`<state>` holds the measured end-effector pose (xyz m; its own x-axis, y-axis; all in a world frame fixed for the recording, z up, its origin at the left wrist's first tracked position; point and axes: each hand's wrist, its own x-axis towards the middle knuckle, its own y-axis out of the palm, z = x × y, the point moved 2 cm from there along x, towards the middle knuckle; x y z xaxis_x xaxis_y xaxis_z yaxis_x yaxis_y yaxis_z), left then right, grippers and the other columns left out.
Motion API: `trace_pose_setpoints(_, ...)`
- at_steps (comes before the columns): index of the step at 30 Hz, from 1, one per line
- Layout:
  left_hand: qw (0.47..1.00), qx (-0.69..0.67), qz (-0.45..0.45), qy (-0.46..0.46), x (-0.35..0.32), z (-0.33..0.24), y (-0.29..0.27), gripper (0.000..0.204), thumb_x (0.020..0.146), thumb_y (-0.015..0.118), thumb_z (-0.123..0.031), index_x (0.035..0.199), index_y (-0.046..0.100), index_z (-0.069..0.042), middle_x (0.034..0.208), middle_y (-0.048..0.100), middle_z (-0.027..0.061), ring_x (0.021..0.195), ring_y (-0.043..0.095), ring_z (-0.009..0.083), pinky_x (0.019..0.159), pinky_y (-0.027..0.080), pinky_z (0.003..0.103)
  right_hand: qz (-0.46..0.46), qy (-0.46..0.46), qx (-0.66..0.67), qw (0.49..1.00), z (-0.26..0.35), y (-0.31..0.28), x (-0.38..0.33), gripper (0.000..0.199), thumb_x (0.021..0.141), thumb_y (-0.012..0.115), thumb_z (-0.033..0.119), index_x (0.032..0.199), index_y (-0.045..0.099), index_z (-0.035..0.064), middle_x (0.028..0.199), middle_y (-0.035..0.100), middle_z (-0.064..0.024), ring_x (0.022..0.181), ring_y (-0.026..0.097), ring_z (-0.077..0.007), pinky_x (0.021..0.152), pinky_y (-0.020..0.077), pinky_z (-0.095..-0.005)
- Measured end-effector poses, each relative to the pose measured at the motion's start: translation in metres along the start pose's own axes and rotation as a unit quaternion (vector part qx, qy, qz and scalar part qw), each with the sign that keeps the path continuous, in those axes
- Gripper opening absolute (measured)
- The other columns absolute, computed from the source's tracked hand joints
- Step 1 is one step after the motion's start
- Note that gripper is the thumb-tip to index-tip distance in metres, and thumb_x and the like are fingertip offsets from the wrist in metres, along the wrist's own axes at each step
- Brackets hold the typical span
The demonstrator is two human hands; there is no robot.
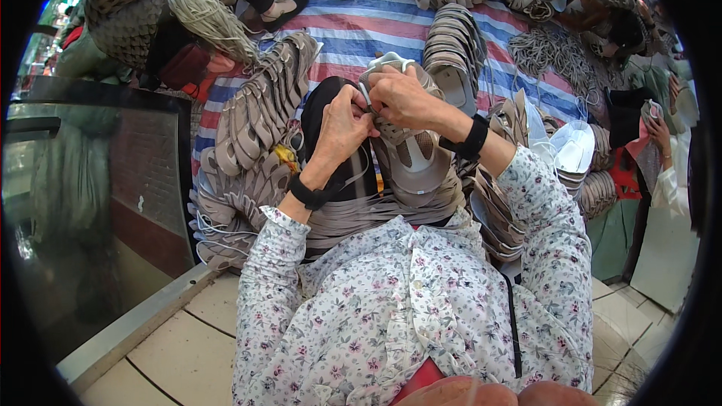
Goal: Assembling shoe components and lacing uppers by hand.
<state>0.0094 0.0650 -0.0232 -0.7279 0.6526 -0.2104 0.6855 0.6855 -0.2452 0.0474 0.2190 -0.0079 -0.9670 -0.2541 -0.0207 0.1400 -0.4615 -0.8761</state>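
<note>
The upper (414, 180) lies on the person's lap, between the arms; its long axis runs from the chest outward, leaning slightly to left at the far end. Which end is the toe, I cannot tell. At its left far edge, the fingers of the left hand (340, 131) and right hand (410, 98) are pinched closed on a white lace (364, 93). Beyond, stacked uppers (259, 109) stand on a striped sheet (338, 26).

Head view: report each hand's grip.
Left hand: pinched closed; what it holds can't be told.
Right hand: closed beside a white strip; hold can't be told.
</note>
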Motion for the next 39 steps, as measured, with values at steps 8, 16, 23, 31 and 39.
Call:
trace_pose_setpoints(8,0.983,0.093,-0.085,0.131,0.005,-0.008,0.001,0.009,0.091,0.059,-0.003,0.097,0.062,0.003,0.074,0.067,0.0091,0.057,0.066,0.0139,0.051,0.052,0.026,-0.181,-0.078,-0.173,0.965,0.011,-0.033,-0.034,0.018,0.071,0.064,-0.006,0.088,0.062,-0.0025,0.103,0.056,-0.0176,0.086,0.064,-0.0336,0.070,0.0551,-0.0392)
trace_pose_setpoints(16,0.998,0.020,0.003,0.067,0.036,-0.024,0.032,0.018,0.093,0.059,-0.010,0.099,0.071,0.002,0.060,0.062,0.0023,0.050,0.059,0.0070,0.045,0.047,0.022,-0.191,0.103,0.555,0.803,-0.016,-0.060,-0.073,0.013,0.094,0.064,0.010,0.087,0.055,0.0024,0.091,0.063,-0.0067,0.085,0.065,-0.0178,0.078,0.0541,-0.0308)
trace_pose_setpoints(23,0.987,0.111,-0.010,0.117,0.038,-0.016,0.036,0.019,0.091,0.058,-0.011,0.098,0.072,0.002,0.059,0.062,0.0030,0.050,0.056,0.0072,0.046,0.045,0.025,-0.243,0.057,0.786,0.566,-0.039,-0.033,-0.112,0.014,0.099,0.059,0.014,0.094,0.052,0.0034,0.090,0.060,-0.0070,0.068,0.056,-0.0096,0.075,0.0539,-0.0286)
trace_pose_setpoints(31,0.924,0.320,-0.003,0.209,0.039,-0.038,0.043,0.023,0.080,0.059,-0.008,0.097,0.072,0.001,0.065,0.062,0.0194,0.057,0.064,0.0283,0.057,0.049,0.035,-0.258,0.196,0.657,0.680,-0.038,0.020,-0.091,0.009,0.094,0.065,0.009,0.100,0.061,0.0039,0.074,0.059,0.0023,0.060,0.050,-0.0019,0.050,0.0386,-0.0167)
trace_pose_setpoints(39,0.937,0.264,0.021,0.227,0.040,-0.041,0.045,0.016,0.076,0.060,-0.005,0.087,0.070,0.000,0.063,0.061,0.0173,0.059,0.063,0.0336,0.058,0.049,0.041,-0.272,0.233,0.656,0.665,-0.042,0.039,-0.083,0.007,0.090,0.069,0.009,0.090,0.065,0.0043,0.070,0.062,0.0031,0.055,0.049,-0.0009,0.047,0.0376,-0.0157)
